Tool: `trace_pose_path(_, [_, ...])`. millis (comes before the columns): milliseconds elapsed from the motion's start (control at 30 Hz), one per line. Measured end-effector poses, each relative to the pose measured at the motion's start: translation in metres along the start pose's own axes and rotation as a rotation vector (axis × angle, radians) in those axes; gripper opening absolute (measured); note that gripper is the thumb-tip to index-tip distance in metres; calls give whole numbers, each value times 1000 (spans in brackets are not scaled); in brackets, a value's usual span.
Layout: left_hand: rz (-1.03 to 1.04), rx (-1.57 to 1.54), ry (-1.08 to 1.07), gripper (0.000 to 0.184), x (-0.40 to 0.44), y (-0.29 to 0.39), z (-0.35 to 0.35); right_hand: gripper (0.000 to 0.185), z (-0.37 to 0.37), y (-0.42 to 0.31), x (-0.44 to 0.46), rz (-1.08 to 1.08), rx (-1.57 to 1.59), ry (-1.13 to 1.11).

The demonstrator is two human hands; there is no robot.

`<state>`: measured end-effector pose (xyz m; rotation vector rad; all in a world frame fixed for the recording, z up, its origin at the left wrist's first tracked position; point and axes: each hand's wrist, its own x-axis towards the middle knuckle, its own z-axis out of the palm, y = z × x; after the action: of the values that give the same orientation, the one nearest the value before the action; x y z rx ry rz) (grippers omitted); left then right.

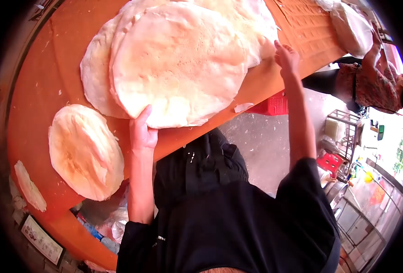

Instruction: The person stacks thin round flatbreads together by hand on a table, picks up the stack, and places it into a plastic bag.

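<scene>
A large, pale round flatbread [178, 63] lies on top of other overlapping flatbreads [97, 77] on an orange table. My left hand [143, 129] grips its near edge, with the thumb on top and the fingers underneath, hidden. My right hand [287, 57] is raised just right of the stack, apart from the top bread. Its fingers are curled together; whether something small is between them cannot be made out. To the left, a smaller browned flatbread [87, 152] lies alone, close to the table's near edge.
The orange table [33, 113] has a torn bread strip [30, 185] at left and a scrap [243, 107] by its near edge. A red crate [274, 105] stands below. Another person [369, 84] at right is beside a filled plastic bag [353, 29]. A metal rack [344, 132] stands beyond.
</scene>
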<state>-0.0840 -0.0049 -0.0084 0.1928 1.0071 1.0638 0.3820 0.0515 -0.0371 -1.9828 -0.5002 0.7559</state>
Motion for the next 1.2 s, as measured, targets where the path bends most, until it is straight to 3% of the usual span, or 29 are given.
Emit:
trace_pose_path(33, [11, 28, 10, 52, 3, -1, -2, 36, 8, -34, -27, 285, 292, -7])
trace_pose_path(100, [20, 59, 25, 54, 5, 0, -8, 34, 3, -7, 14, 285, 312, -30])
trace_pose_path(233, [74, 84, -17, 54, 5, 5, -20, 32, 14, -36, -8, 266, 199, -107])
trace_pose_path(300, [78, 89, -17, 53, 9, 6, -33, 29, 19, -38, 0, -75, 19, -211])
trace_pose_path(333, [82, 92, -11, 54, 9, 6, -29, 30, 20, -65, -2, -160, 135, -259])
trace_pose_path(367, [71, 100, 0, 54, 5, 6, -27, 28, 18, -95, -6, -406, 126, -259])
trace_pose_path(433, [35, 87, 54, 54, 5, 4, -29, 26, 5, -163, -11, -745, -33, -376])
trace_pose_path(567, [75, 8, 37, 52, 9, -4, -34, 26, 41, -294, -96, -1210, -44, -359])
trace_pose_path(667, [98, 18, 39, 45, 10, -7, -36, 24, 62, -321, -100, -1691, -87, -164])
trace_pose_path(833, [101, -63, 46, 38, 9, -7, -35, 38, 29, -264, -80, -660, 42, -452])
trace_pose_path(967, [235, -162, -120, 41, 13, -20, -48, 21, 78, -120, -143, -279, 113, -541])
trace_pose_path(1033, [211, -105, -97, 49, 7, -21, -45, 19, 89, -62, -148, -12, -25, -545])
trace_pose_path(1200, [80, -310, -142, 67, -8, 7, -33, 22, 86, -49, -163, -131, -227, -442])
